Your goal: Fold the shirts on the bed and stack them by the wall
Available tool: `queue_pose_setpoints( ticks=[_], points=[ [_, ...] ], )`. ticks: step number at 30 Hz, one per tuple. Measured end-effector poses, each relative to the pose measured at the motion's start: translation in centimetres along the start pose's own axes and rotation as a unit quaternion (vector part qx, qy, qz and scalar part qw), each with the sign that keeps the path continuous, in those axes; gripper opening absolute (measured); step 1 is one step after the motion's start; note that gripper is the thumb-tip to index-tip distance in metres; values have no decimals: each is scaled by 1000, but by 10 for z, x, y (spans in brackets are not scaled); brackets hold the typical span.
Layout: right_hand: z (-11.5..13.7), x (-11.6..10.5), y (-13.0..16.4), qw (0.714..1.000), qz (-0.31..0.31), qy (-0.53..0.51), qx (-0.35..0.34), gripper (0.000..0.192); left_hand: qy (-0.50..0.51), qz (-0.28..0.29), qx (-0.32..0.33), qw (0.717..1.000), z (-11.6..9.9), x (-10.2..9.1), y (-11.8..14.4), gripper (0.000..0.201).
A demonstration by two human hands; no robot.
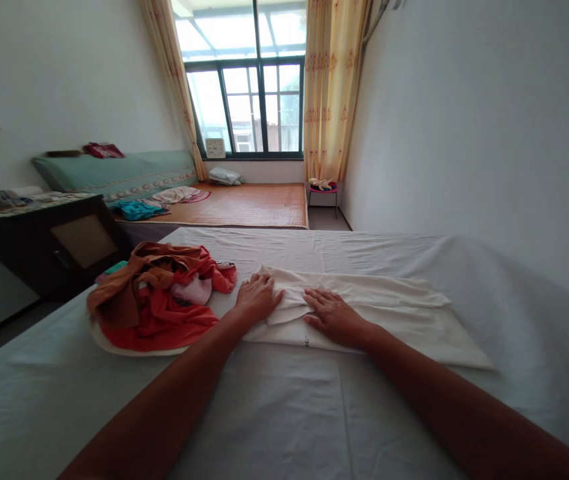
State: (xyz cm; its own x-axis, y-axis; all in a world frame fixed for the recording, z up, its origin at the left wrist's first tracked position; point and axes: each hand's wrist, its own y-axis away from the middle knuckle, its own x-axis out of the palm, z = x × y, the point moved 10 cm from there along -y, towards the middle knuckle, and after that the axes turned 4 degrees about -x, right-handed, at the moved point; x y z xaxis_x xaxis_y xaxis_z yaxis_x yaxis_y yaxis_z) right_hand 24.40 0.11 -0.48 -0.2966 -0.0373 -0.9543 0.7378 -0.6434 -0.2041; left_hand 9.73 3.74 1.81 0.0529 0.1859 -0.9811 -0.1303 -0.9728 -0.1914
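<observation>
Now | my left hand (257,298) and right hand (332,315) lie open, palms flat on cream garment (389,313) | I'd press outward evenly, keeping folded edges aligned | red-orange clothes pile (157,297) just beside.

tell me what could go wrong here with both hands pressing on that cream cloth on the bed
1. The cream garment is already bunched between the left hand and right hand; pressing there may set creases into the fold.
2. The pile of red and brown clothes lies right beside the left hand, so a sideways sweep could drag it onto the garment.
</observation>
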Motion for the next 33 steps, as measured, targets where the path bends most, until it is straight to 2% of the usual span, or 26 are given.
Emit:
queue_pose_setpoints(
  ticks=[4,7,10,13,16,19,21,23,27,29,33],
  points=[
    [-18,2,-1,999,-8,-21,31,66,0,-4,-7,1000,6,7,2,49],
    [-55,0,5,993,-18,-3,114,67,5,-2,-12,1000,9,12,2,50],
    [-97,-8,27,982,-24,33,184,64,11,9,-18,1000,9,14,2,51],
    [-142,-21,73,962,-29,73,262,61,13,22,-23,999,9,14,2,51],
    [-185,-46,140,924,-49,126,357,55,14,30,-30,999,10,15,2,52],
    [-216,-74,198,893,-71,146,420,44,16,25,-28,999,11,16,2,53],
    [-231,-93,226,869,-94,138,465,41,19,18,-25,999,11,16,2,53],
    [-242,-104,242,849,-102,116,506,46,21,14,-24,999,10,16,2,52],
    [-248,-103,239,838,-26,79,540,58,21,15,-27,999,10,15,3,50],
    [-244,-101,230,845,0,57,531,54,24,14,-26,999,10,15,4,50],
    [-229,-99,215,855,-32,-76,512,35,32,5,-20,999,11,12,5,49]
  ],
)
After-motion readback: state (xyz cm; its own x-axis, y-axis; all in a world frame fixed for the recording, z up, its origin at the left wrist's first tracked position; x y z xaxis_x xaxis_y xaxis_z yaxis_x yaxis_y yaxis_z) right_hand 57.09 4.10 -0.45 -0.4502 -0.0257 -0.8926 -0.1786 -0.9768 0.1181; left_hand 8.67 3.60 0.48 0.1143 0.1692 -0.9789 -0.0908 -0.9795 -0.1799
